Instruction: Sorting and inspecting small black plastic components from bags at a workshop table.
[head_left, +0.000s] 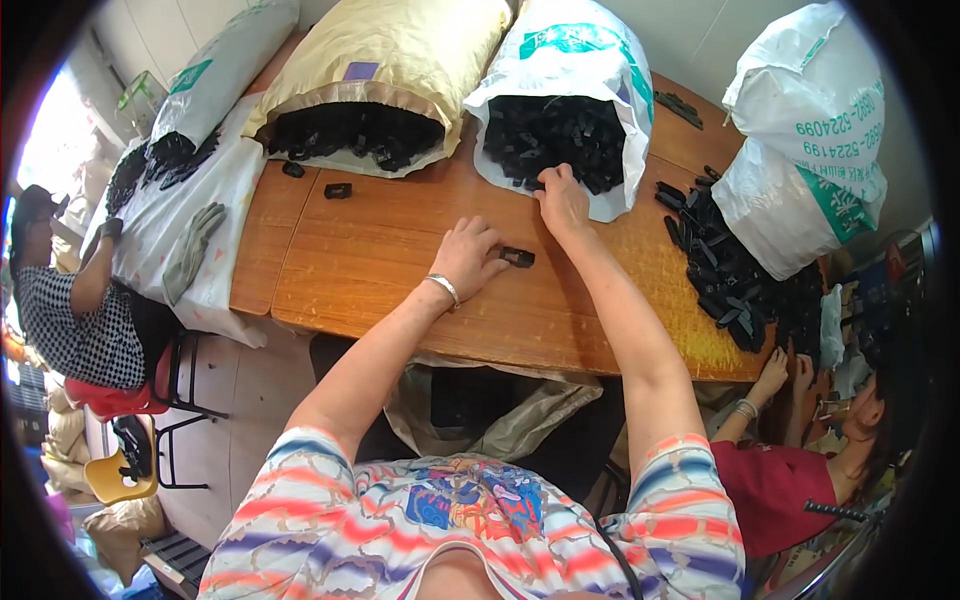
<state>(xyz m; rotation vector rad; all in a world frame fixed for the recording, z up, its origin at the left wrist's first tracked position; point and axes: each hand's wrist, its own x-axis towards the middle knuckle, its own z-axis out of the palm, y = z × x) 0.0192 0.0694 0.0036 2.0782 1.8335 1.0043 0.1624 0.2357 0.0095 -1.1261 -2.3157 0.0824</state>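
My left hand (467, 262) rests on the wooden tabletop, fingers spread, with its thumb close to a small black plastic part (517, 257) that has an opening in it. Whether the thumb touches this part I cannot tell. Farther off, my right hand (564, 203) reaches to the mouth of a white sack (637, 160) lying on its side. Its thumb and fingers close on a black plastic piece at the front of the pile (560, 135) of similar pieces. The fingertips partly cover that piece.
A tan sack (390, 50) of black parts lies left of the white one. Two loose parts (338, 190) sit before it. On the right, long black pieces (725, 270) spill from another white sack (800, 190). People work on the left (80, 310) and right (790, 480).
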